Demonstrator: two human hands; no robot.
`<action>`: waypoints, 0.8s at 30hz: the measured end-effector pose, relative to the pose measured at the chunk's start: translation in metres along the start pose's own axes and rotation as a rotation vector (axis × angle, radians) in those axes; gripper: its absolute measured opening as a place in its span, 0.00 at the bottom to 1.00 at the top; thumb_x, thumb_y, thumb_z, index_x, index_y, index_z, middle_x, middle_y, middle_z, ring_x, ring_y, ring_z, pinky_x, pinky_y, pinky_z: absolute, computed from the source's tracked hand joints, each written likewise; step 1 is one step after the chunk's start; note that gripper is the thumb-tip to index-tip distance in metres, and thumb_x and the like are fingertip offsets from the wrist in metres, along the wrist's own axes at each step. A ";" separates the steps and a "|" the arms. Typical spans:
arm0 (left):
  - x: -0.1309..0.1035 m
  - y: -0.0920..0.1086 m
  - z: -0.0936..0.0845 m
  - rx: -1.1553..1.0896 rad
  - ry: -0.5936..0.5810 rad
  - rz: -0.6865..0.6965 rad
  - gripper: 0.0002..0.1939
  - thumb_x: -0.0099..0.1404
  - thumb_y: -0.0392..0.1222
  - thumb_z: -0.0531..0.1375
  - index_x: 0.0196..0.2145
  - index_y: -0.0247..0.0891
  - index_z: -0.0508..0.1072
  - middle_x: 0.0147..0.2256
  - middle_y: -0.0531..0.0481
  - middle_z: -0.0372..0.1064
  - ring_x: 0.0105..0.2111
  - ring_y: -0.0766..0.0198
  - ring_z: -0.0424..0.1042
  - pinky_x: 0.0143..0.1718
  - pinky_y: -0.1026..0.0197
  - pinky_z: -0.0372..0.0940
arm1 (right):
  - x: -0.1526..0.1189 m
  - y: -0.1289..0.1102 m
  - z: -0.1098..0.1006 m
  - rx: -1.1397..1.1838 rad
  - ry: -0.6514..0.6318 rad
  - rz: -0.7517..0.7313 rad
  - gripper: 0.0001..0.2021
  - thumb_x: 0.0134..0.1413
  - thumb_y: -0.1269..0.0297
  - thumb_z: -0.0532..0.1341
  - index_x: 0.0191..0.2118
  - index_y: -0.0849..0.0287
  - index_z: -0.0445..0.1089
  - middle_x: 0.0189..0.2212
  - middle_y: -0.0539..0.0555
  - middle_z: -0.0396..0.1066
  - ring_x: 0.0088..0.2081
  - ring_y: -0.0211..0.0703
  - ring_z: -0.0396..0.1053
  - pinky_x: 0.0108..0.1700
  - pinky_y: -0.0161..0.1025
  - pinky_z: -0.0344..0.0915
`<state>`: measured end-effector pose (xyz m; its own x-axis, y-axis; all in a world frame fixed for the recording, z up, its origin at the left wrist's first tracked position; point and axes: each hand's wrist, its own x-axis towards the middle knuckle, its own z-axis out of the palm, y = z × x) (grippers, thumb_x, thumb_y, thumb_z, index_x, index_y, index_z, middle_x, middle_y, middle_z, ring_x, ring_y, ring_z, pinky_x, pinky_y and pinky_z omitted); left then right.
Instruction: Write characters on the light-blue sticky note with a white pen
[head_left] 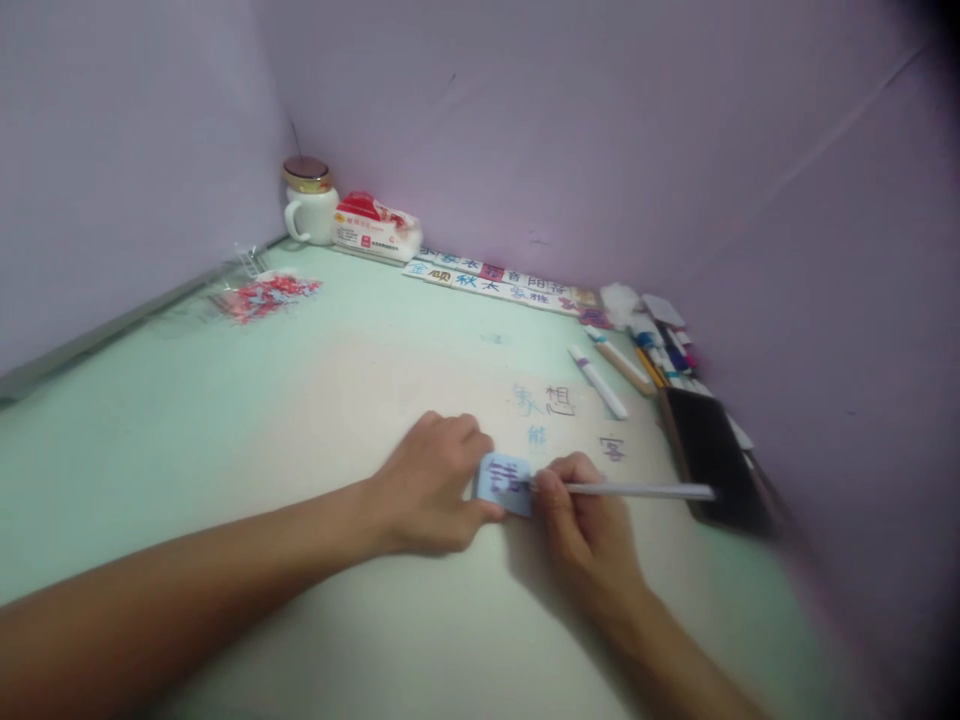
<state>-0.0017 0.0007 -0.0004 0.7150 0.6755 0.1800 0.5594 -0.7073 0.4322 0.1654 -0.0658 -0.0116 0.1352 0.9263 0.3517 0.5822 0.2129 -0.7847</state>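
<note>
My left hand [439,485] grips the left side of a small light-blue square card [486,492], fingers at its upper corner and thumb along its lower edge. A dark purple character is written on the card. My right hand [589,515] is closed around a slim white marker pen [645,490] that points out to the right. The pen's tip end is at the card's right side; whether it touches is blurred. Both hands are low over a pale sheet [337,400], which bears handwritten characters [559,400] in blue and dark ink beyond the card.
Several markers [598,382] lie to the right, close to a dark phone-like slab [712,455]. Lettered cards [491,283] line the back wall. A tissue pack [379,228] and a lidded white mug [313,215] stand in the back corner. Red and blue bits [271,295] lie at left.
</note>
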 end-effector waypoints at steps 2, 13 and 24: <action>0.000 0.000 -0.001 -0.008 -0.011 0.008 0.19 0.55 0.50 0.63 0.39 0.34 0.69 0.35 0.46 0.65 0.35 0.56 0.66 0.39 0.52 0.58 | 0.001 0.000 -0.002 0.001 0.033 0.032 0.13 0.61 0.61 0.51 0.25 0.56 0.59 0.18 0.45 0.57 0.21 0.36 0.56 0.25 0.36 0.52; 0.002 0.000 -0.004 -0.014 -0.051 0.027 0.18 0.58 0.47 0.61 0.43 0.34 0.68 0.37 0.44 0.65 0.37 0.54 0.66 0.40 0.52 0.58 | 0.006 0.023 -0.013 0.292 -0.122 0.181 0.15 0.63 0.53 0.50 0.29 0.57 0.61 0.17 0.44 0.56 0.18 0.34 0.54 0.20 0.33 0.50; 0.002 -0.001 -0.003 -0.023 -0.061 0.023 0.18 0.58 0.47 0.61 0.43 0.34 0.68 0.36 0.45 0.65 0.37 0.54 0.66 0.40 0.51 0.58 | 0.008 0.022 -0.013 0.200 -0.138 0.164 0.16 0.63 0.54 0.50 0.28 0.57 0.61 0.18 0.45 0.57 0.19 0.34 0.54 0.22 0.34 0.50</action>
<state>-0.0019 0.0031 0.0025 0.7519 0.6451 0.1361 0.5334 -0.7166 0.4494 0.1900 -0.0576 -0.0195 0.0959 0.9840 0.1500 0.3899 0.1015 -0.9152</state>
